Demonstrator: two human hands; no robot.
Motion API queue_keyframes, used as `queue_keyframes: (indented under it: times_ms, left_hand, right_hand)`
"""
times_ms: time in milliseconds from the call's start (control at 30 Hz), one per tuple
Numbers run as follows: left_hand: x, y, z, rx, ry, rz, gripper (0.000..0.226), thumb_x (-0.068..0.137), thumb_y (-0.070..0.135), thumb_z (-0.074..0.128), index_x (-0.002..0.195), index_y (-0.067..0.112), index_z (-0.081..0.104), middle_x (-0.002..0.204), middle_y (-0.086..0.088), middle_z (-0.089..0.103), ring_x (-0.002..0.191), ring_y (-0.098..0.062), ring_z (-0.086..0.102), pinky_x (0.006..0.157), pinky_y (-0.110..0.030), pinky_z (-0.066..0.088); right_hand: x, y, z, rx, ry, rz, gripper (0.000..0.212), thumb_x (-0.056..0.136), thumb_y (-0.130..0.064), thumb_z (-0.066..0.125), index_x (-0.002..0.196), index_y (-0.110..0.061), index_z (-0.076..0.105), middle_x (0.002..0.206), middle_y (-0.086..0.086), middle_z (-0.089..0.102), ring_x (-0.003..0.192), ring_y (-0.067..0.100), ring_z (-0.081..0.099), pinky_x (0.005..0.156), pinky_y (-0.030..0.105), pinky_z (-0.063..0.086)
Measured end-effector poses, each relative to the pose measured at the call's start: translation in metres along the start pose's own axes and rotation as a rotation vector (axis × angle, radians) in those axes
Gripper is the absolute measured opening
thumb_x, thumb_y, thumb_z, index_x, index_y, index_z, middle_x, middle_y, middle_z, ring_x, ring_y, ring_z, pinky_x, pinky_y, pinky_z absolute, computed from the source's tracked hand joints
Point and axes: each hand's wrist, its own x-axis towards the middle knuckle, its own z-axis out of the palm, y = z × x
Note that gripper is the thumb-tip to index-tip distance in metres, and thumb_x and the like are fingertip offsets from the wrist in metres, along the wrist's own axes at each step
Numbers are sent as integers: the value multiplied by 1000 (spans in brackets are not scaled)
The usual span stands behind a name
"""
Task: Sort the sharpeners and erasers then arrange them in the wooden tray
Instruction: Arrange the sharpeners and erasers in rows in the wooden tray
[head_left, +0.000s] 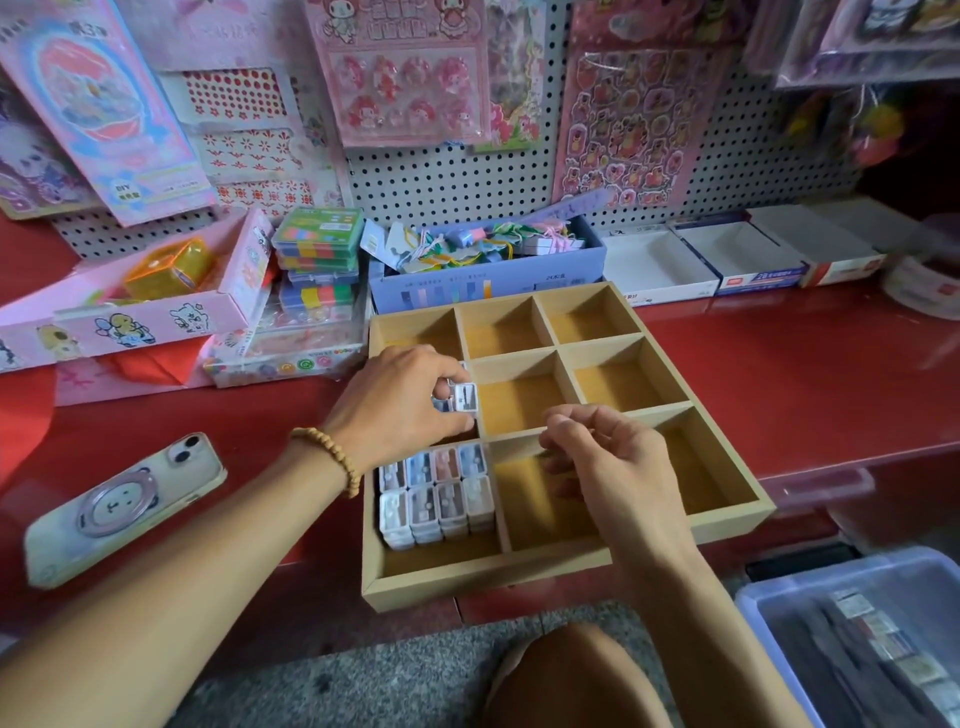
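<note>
A wooden tray (722, 525) with several square compartments lies on the red shelf, its near edge hanging over the front. Several pastel sharpeners (436, 493) stand in two rows in the near-left compartment. Over the middle-left compartment, my left hand (400, 400) pinches a white sharpener (464, 397), and other sharpeners lie half hidden beneath its fingers. My right hand (602, 457) hovers over the near-middle compartment with its fingers loosely curled and nothing visible in them. The other compartments hold nothing.
A phone (119, 504) lies on the shelf at the left. Pink boxes (130, 312), stacked colourful cases (318, 249) and a blue box of tags (488, 270) stand behind the tray. White boxes (727, 260) sit at the back right. A blue bin (857, 639) is at the lower right.
</note>
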Motion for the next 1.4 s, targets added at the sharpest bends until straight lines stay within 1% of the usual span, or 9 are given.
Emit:
queue_keyframes:
  times_ms: [533, 633, 733, 833, 967, 1067, 1167, 1267, 1400]
  left_hand:
    - [7, -4, 4, 53, -23, -13, 47, 71, 41, 84, 114, 26, 69, 85, 13, 61, 81, -10, 57, 77, -30, 48]
    - [2, -6, -1, -396, 49, -160, 24, 83, 50, 68, 93, 29, 71, 69, 16, 59, 60, -9, 56, 60, -28, 48]
    - [-12, 8, -4, -1203, 54, -564, 52, 93, 59, 43, 95, 13, 66, 59, 6, 50, 42, -10, 39, 38, -19, 32]
    - [-22, 31, -4, -1557, 122, -802, 52, 99, 53, 38, 88, 9, 62, 53, 4, 42, 36, -7, 34, 32, -16, 28]
    - [-32, 51, -6, -1667, 180, -881, 45, 101, 47, 41, 80, 12, 60, 49, 6, 38, 38, -7, 36, 46, -19, 39]
    - [-40, 52, -6, -1664, 157, -864, 41, 102, 43, 42, 82, 14, 63, 54, 6, 41, 59, -15, 46, 68, -33, 46]
    - [-47, 52, -11, -1632, 43, -818, 35, 102, 39, 40, 88, 14, 60, 65, 0, 45, 60, -21, 51, 52, -28, 40]
    - [-53, 53, -21, -1729, -40, -732, 12, 86, 12, 36, 89, 14, 47, 73, -7, 44, 65, -24, 51, 51, -29, 37]
    - [-57, 46, -24, -1744, -37, -645, 34, 67, -15, 34, 84, 12, 47, 76, -6, 45, 63, -17, 52, 59, -29, 37]
  right_hand:
    - [3, 6, -2, -24, -35, -53, 16, 96, -13, 60, 86, -15, 72, 70, 0, 68, 57, 1, 58, 56, 19, 50]
    - [3, 9, -2, -37, -47, -118, 11, 93, -11, 65, 87, -17, 72, 62, -9, 62, 57, 2, 55, 57, 21, 48]
    - [-5, 11, 5, -133, -101, -251, 10, 86, -13, 74, 93, -20, 73, 65, -14, 61, 55, -1, 52, 55, 16, 45]
    - [-17, 11, 23, -220, -186, -363, 18, 80, -20, 82, 94, -25, 72, 75, -13, 64, 60, 3, 59, 55, 14, 45]
    - [-29, 10, 41, -170, -199, -386, 14, 79, -14, 81, 84, -21, 70, 77, -15, 71, 64, 2, 63, 61, 14, 47]
    - [-34, 7, 44, -94, -248, -338, 8, 85, -9, 75, 89, -16, 74, 74, -5, 72, 63, 1, 61, 63, 19, 50]
    - [-35, 4, 40, 193, -251, -132, 3, 88, -4, 72, 90, -3, 74, 69, 8, 68, 58, 9, 58, 59, 25, 52]
    - [-33, 0, 36, 362, -188, -2, 4, 90, 1, 67, 91, 1, 70, 67, 11, 61, 51, 10, 53, 56, 24, 50]
    - [-30, 0, 31, 429, -105, 24, 17, 93, 6, 59, 99, -7, 68, 64, 4, 61, 50, 11, 56, 58, 23, 52]
